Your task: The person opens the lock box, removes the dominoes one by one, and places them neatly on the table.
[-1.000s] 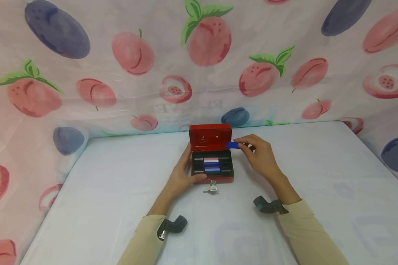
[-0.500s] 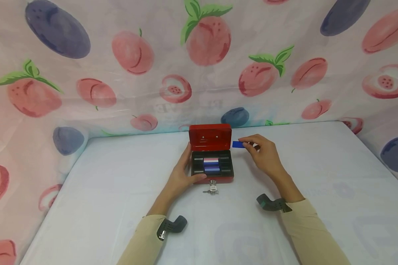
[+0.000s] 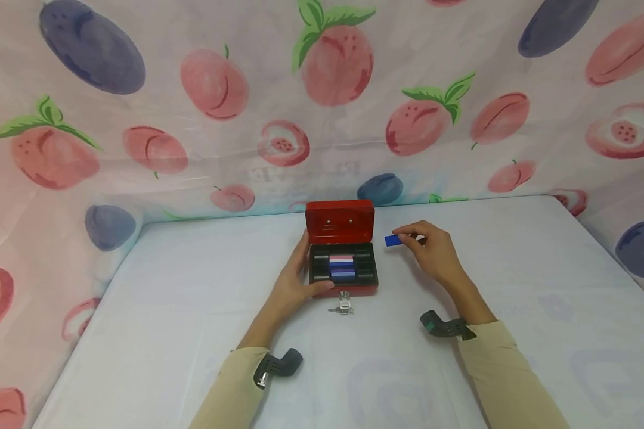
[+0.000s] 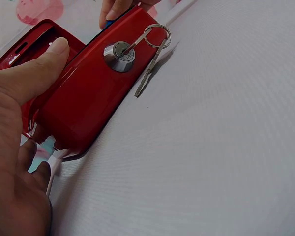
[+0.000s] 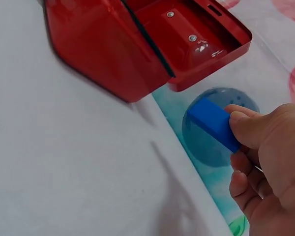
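Observation:
A red metal cash box (image 3: 362, 291) stands with its lid (image 3: 340, 214) raised. Inside it is a black tray (image 3: 367, 255), where pink, white and blue striped pieces lie in the middle compartments; their kind is too small to tell. My left hand (image 3: 291, 287) holds the box's left side, thumb on the front edge and fingers toward the back. Right of the box, my right hand (image 3: 432, 253) pinches a blue rectangular block (image 5: 211, 120) by one end, between thumb and fingertips. The block hangs apart from the box. Its gripped end is hidden.
A key sits in the box's front lock (image 4: 119, 56), with a ring and a second key (image 4: 146, 76) hanging from it. White cloth (image 3: 386, 369) covers the table. A fruit-printed backdrop (image 3: 333, 137) rises just behind the box.
My right hand has moved right, away from the lid, and slightly toward me, carrying the blue block. The left hand and the box have stayed in place.

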Available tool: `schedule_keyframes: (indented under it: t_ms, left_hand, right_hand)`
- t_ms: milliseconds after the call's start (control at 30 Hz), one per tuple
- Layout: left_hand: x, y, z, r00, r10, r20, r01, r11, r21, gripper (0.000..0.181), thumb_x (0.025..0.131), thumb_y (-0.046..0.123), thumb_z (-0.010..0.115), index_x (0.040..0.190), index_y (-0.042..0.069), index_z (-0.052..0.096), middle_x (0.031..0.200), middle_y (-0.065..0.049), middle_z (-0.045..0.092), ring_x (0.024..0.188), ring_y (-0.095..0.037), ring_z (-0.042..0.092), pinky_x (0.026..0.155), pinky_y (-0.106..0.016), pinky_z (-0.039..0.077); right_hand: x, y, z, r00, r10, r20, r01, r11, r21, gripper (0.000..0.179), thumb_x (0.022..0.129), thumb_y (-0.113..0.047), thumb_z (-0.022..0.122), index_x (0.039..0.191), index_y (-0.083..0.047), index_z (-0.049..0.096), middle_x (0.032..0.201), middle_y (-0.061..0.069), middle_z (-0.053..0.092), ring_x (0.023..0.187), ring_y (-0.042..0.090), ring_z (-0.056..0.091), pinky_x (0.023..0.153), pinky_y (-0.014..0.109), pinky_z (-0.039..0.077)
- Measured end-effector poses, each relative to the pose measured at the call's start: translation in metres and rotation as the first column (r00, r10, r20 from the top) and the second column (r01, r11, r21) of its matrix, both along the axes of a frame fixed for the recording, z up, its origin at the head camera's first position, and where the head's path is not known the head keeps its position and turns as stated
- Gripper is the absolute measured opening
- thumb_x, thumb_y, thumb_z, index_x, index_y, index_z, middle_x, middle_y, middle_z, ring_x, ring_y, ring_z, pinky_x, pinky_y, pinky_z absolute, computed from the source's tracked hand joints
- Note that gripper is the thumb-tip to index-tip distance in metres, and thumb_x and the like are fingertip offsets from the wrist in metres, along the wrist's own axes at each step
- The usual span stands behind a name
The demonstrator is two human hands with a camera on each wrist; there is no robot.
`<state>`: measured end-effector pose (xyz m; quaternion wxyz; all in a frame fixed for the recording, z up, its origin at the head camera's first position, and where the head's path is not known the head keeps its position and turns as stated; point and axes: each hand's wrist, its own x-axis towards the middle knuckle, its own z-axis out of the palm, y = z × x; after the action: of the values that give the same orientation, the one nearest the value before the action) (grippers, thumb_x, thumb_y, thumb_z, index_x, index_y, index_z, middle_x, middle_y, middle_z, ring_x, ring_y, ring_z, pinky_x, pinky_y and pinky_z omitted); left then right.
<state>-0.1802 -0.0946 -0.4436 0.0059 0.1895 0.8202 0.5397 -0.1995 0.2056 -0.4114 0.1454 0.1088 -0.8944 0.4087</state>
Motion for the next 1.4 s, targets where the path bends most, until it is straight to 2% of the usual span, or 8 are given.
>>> schedule_keyframes:
  t_ms: [100, 300, 533, 867, 1133, 1400]
  left_hand:
    - [0.000, 0.000, 0.000, 1.000, -0.001, 0.002, 0.001, 1.000, 0.000, 0.105, 0.077, 0.031, 0.080, 0.152, 0.041, 0.007, 0.155, 0.021, 0.012, 0.142, -0.007, 0.012, 0.111, -0.043, 0.026]
    - [0.000, 0.000, 0.001, 1.000, 0.002, 0.008, -0.002, 1.000, -0.003, 0.105, 0.077, 0.031, 0.080, 0.152, 0.042, 0.007, 0.155, 0.022, 0.012, 0.142, -0.007, 0.012, 0.111, -0.043, 0.027]
    - [0.000, 0.001, 0.003, 1.000, 0.003, 0.016, -0.003, 1.000, -0.006, 0.106, 0.077, 0.030, 0.080, 0.152, 0.042, 0.007, 0.155, 0.024, 0.011, 0.141, -0.004, 0.012, 0.111, -0.041, 0.027]
    - [-0.001, 0.000, 0.003, 1.000, 0.003, 0.018, -0.003, 1.000, -0.006, 0.105, 0.077, 0.031, 0.080, 0.152, 0.041, 0.007, 0.155, 0.021, 0.012, 0.142, -0.007, 0.012, 0.111, -0.042, 0.027]
    - [0.000, 0.000, 0.002, 1.000, 0.004, 0.017, -0.004, 1.000, -0.004, 0.105, 0.077, 0.033, 0.079, 0.152, 0.042, 0.007, 0.155, 0.021, 0.013, 0.143, -0.009, 0.012, 0.110, -0.043, 0.027]
    - [0.001, 0.000, 0.003, 0.999, 0.007, 0.032, -0.007, 1.000, -0.002, 0.104, 0.077, 0.034, 0.079, 0.152, 0.042, 0.007, 0.155, 0.021, 0.013, 0.143, -0.009, 0.013, 0.110, -0.043, 0.028]
  right_hand:
    - [-0.001, 0.001, -0.004, 0.999, -0.009, 0.035, 0.009, 1.000, -0.003, 0.016, 0.092, -0.011, 0.064, 0.104, -0.006, 0.073, 0.103, 0.011, 0.069, 0.094, 0.024, 0.060, 0.076, 0.036, 0.050]
    - [-0.002, 0.003, -0.009, 0.995, -0.036, 0.094, 0.037, 0.999, -0.014, 0.018, 0.092, -0.015, 0.065, 0.105, -0.007, 0.074, 0.100, 0.011, 0.070, 0.087, 0.022, 0.060, 0.069, 0.027, 0.047]
    - [-0.004, 0.004, -0.014, 0.988, -0.038, 0.149, 0.044, 0.998, -0.039, 0.021, 0.092, -0.017, 0.065, 0.108, -0.006, 0.073, 0.104, 0.012, 0.070, 0.095, 0.023, 0.060, 0.081, 0.036, 0.048]
    - [-0.005, 0.002, -0.024, 0.991, -0.039, 0.131, 0.044, 0.998, -0.033, 0.019, 0.092, -0.013, 0.065, 0.107, -0.005, 0.073, 0.103, 0.012, 0.070, 0.094, 0.024, 0.062, 0.081, 0.038, 0.049]
    - [-0.004, 0.001, -0.025, 0.992, -0.047, 0.117, 0.050, 0.999, -0.019, 0.017, 0.091, -0.008, 0.065, 0.106, -0.004, 0.072, 0.104, 0.013, 0.069, 0.094, 0.027, 0.063, 0.083, 0.043, 0.052]
    - [-0.003, 0.001, -0.027, 0.989, -0.044, 0.139, 0.045, 0.999, -0.005, 0.018, 0.089, -0.004, 0.066, 0.106, -0.005, 0.072, 0.104, 0.014, 0.067, 0.088, 0.026, 0.062, 0.080, 0.041, 0.053]
